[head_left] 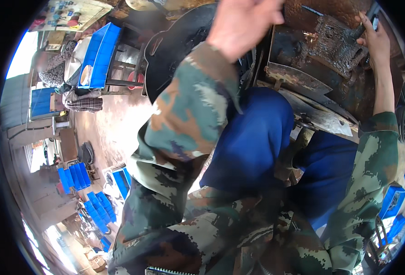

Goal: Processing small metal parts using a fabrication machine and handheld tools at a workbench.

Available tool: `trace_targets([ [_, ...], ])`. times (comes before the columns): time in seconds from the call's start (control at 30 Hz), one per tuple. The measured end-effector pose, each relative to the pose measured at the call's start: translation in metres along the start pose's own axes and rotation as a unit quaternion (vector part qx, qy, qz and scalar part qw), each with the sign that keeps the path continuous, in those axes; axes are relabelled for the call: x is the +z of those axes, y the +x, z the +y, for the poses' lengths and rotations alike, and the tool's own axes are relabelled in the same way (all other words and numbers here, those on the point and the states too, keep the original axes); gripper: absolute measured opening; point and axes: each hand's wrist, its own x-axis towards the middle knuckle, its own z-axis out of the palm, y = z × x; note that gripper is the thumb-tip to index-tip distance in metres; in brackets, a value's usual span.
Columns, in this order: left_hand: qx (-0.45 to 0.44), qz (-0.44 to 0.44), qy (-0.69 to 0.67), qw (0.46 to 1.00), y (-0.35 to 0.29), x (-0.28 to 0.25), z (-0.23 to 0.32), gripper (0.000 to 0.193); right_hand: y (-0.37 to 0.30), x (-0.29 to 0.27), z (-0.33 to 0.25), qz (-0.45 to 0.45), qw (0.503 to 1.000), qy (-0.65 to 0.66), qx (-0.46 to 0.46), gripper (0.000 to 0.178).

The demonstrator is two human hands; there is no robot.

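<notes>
Left hand by black tub, fingers cropped, grip indeterminable; right hand grips dark bar. Tub stands close, likely for reach.

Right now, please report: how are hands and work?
Left hand near black basin, partly out of frame. Right hand at dark rod, grip unclear. Rusty plate between knees and grimy block.
</notes>
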Motion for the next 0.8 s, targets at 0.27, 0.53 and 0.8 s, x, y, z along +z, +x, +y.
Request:
trace_targets([
  [0.27, 0.085, 0.130, -0.110, 0.982, 0.086, 0.148, 0.037, 0.017, 0.061, -0.051, 0.060, 0.052, 0.953, -0.244, -0.173, 0.034],
  [0.53, -0.027, 0.131, -0.104, 0.986, 0.058, 0.160, 0.007, 0.022, 0.041, -0.038, 0.067, 0.000, 0.981, -0.129, -0.146, 0.035],
  [0.8, -0.119, 0.075, -0.005, 0.990, 0.039, 0.150, -0.013, 0.023, 0.017, -0.012, 0.017, 0.011, 0.996, -0.084, -0.005, 0.034],
])
